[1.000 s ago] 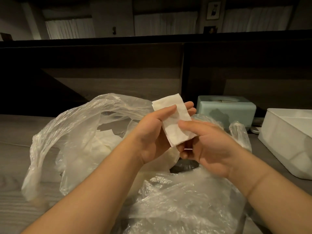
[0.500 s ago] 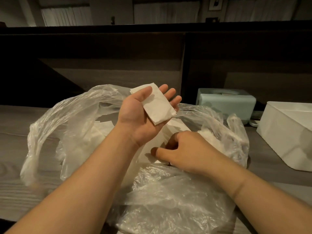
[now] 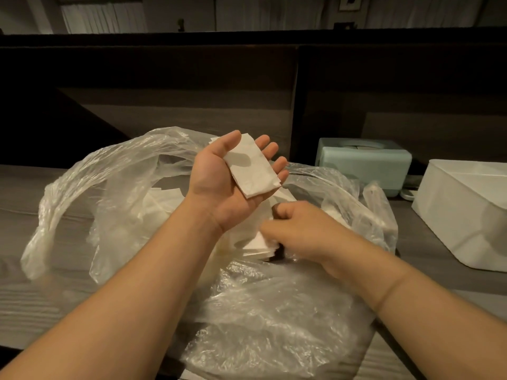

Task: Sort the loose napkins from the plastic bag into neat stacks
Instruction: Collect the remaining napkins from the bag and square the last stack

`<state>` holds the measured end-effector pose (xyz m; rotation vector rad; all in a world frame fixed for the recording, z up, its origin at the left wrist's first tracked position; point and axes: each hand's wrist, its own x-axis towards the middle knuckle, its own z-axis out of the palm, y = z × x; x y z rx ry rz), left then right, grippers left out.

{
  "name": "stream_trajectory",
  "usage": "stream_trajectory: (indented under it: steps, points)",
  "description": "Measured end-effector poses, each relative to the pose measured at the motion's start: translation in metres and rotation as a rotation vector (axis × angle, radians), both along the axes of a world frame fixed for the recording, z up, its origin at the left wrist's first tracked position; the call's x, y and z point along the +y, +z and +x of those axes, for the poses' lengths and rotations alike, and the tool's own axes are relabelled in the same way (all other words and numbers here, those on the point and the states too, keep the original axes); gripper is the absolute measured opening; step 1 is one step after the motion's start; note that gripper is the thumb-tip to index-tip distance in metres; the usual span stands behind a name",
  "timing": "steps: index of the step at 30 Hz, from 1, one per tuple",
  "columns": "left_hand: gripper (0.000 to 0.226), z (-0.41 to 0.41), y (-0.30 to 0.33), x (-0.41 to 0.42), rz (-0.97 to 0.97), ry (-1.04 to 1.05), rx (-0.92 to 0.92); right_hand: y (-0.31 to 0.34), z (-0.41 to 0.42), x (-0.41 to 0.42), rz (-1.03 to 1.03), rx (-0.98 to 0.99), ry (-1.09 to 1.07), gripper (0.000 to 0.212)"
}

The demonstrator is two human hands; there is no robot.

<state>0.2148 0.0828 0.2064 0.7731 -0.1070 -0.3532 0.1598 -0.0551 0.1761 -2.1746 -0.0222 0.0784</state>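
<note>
White folded napkin (image 3: 251,171) lies across the flat, upturned left hand (image 3: 230,185), long axis along its fingers; just below, the right hand (image 3: 299,231) pinches loose napkins (image 3: 258,244) inside the plastic bag (image 3: 123,171).

A single head-worn, wide-angle camera looks forward and down from just above the person's forearms, close over the surface (image 3: 33,270). The hands sit near mid-frame, the plastic bag (image 3: 269,325) fills the lower middle, and a dark partition (image 3: 164,78) crosses the upper part, edges bowed by the lens.
</note>
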Motion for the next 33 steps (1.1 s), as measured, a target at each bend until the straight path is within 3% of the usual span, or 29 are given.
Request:
stream_trajectory:
  steps: [4, 9, 12, 15, 17, 19, 23, 25, 29, 33]
  points:
    - [0.049, 0.0, 0.001, 0.001, -0.039, 0.004, 0.01, 0.01, 0.008, -0.019, 0.2, -0.033, -0.154, 0.003]
    - [0.047, -0.001, -0.001, 0.0, -0.05, 0.011, 0.018, 0.017, 0.01, -0.033, 0.359, -0.072, -0.212, 0.025]
    - [0.048, -0.001, -0.001, 0.0, -0.061, 0.012, 0.03, 0.019, 0.007, -0.034, 0.171, -0.127, -0.109, 0.024]
    - [0.051, -0.001, -0.001, 0.001, -0.074, 0.012, 0.042, 0.017, 0.003, -0.036, 0.103, -0.091, 0.037, 0.041]
    - [0.051, -0.001, -0.001, 0.001, -0.069, 0.015, 0.046, 0.013, 0.004, -0.039, -0.12, -0.191, 0.133, 0.046]
    - [0.051, -0.001, 0.0, 0.001, -0.062, 0.019, 0.051, 0.008, 0.009, -0.041, -0.341, -0.341, 0.154, 0.04]
    - [0.052, -0.001, 0.0, 0.002, -0.033, 0.012, 0.063, 0.004, 0.012, -0.043, -0.349, -0.528, 0.13, 0.009]
    - [0.051, 0.0, 0.0, 0.002, -0.013, 0.007, 0.058, 0.008, 0.01, -0.046, -0.208, -0.601, 0.128, 0.005]
    - [0.051, -0.001, 0.001, -0.001, 0.077, -0.046, 0.015, 0.023, 0.001, -0.052, 0.4, -0.496, 0.222, 0.019]
    - [0.056, -0.004, -0.005, -0.008, 0.262, -0.204, -0.067, 0.028, 0.001, -0.055, 0.588, -0.423, 0.171, 0.025]
